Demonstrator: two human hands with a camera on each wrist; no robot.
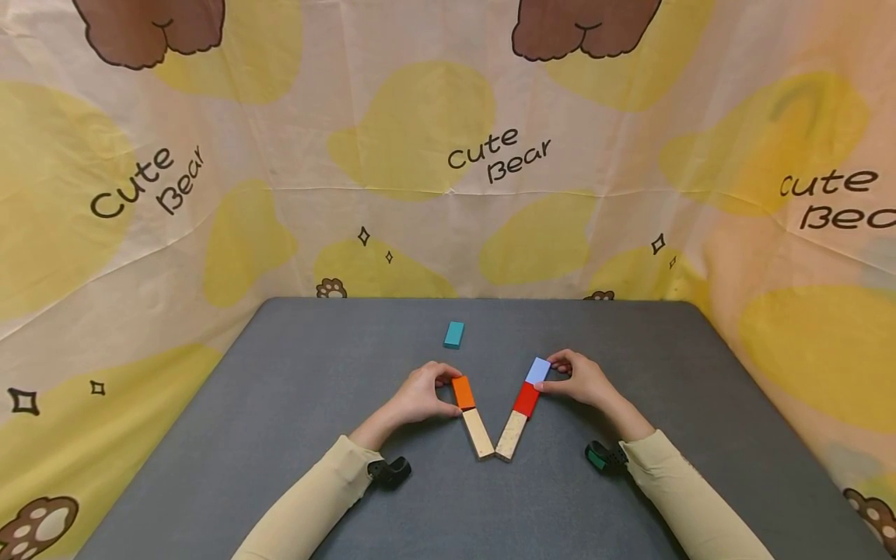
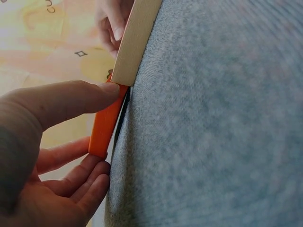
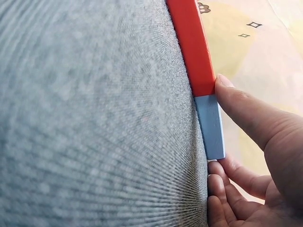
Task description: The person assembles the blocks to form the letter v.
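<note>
Wooden blocks lie end to end on the table in two slanting lines that form a V. The left line has a plain block (image 1: pixel 479 434) with an orange block (image 1: pixel 463 393) beyond it. In the right line, a plain block (image 1: pixel 512 435) leads to a red block (image 1: pixel 526 399), then a light blue block (image 1: pixel 537 370). My left hand (image 1: pixel 420 395) holds the orange block lengthwise, thumb by its joint with the plain block, fingers at its far end. Likewise, my right hand (image 1: pixel 584 381) grips the light blue block, its thumb beside the red block's end.
A teal block (image 1: pixel 453 334) lies alone farther back on the dark grey table (image 1: pixel 336 334). Behind the table hangs a patterned cloth (image 1: pixel 413 155). Dark bands (image 1: pixel 390 471) are worn at both wrists, below cream sleeves (image 1: pixel 308 498).
</note>
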